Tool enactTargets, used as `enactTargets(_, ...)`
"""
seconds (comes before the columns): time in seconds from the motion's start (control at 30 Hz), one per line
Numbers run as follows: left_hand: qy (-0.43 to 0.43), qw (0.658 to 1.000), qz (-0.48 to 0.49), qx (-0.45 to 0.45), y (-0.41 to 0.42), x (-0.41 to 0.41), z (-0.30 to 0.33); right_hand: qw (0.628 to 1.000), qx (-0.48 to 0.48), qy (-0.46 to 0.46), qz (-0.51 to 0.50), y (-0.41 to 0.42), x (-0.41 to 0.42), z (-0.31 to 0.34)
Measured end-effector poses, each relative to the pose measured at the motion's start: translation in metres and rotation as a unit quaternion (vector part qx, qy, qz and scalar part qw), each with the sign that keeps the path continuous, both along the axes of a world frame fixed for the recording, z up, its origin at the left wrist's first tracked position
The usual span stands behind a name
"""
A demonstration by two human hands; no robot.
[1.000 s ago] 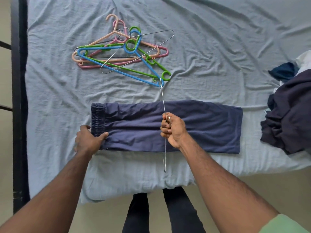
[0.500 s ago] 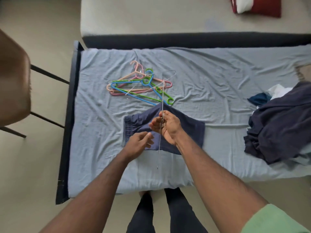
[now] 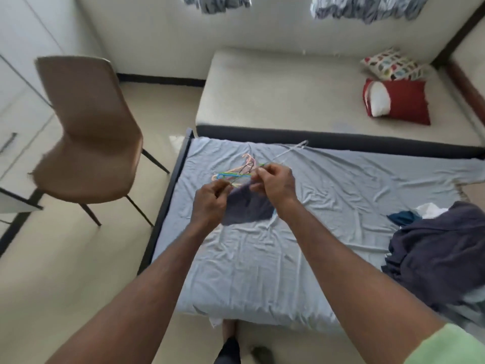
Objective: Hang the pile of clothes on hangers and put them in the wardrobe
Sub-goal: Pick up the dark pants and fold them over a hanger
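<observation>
Wire hanger w/ navy trousers in both hands.

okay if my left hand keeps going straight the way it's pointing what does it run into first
Probably the coloured plastic hangers on the bed, just beyond the left hand. Depth is unclear: the hand is raised, so it may pass above them.

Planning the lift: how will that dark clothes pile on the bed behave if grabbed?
The dark clothes pile looks floppy: it slumps in loose folds, so it would likely sag and trail. Several separate garments show, so one grip probably lifts only part. It overhangs the bed edge and may slide off.
</observation>
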State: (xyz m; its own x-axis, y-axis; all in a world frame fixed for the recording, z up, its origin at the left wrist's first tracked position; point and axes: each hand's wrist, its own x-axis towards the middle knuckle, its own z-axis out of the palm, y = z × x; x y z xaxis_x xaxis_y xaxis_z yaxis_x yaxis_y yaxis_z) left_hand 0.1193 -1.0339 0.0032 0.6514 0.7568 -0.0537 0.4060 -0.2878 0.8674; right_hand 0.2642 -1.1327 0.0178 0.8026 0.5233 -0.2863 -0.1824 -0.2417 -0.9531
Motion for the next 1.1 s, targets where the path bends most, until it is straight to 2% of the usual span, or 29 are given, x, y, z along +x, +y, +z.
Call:
enactTargets(0.1,0.012,0.997,0.024,0.074,0.006,-0.024,0.038,0.971,-0.116,-0.207,0.006,-0.021,-0.001,0.022)
enactTargets(0.2,0.059,0.990,0.039,0.122,0.009,-0.062,0.071,0.931,-0.092,-0.351,0.038,-0.039,-0.009,0.037)
enactTargets(0.33,0.080,0.985,0.055,0.146,0.016,-0.138,0.131,0.844,-0.172,-0.465,0.205,-0.035,-0.035,0.063)
enactTargets(0.4,0.068,0.985,0.070,0.145,0.017,-0.178,0.162,0.802,-0.162,-0.507,0.272,-0.025,-0.055,0.076)
enactTargets(0.5,0.089,0.978,0.095,0.162,0.016,-0.248,0.211,0.754,-0.075,-0.549,0.354,-0.003,-0.095,0.105)
enactTargets(0.63,0.095,0.966,0.161,0.181,0.025,-0.343,0.273,0.707,0.079,-0.556,0.429,0.037,-0.159,0.153)
enactTargets(0.7,0.098,0.956,0.198,0.195,0.028,-0.387,0.301,0.682,0.141,-0.581,0.422,0.060,-0.199,0.176)
enactTargets(0.83,0.100,0.919,0.300,0.234,0.039,-0.482,0.339,0.671,0.234,-0.586,0.388,0.113,-0.298,0.225)
enactTargets(1.0,0.125,0.849,0.409,0.311,0.054,-0.596,0.365,0.630,0.300,-0.611,0.372,0.169,-0.419,0.274)
enactTargets(1.1,0.147,0.837,0.428,0.307,0.071,-0.668,0.383,0.607,0.325,-0.631,0.357,0.204,-0.487,0.301)
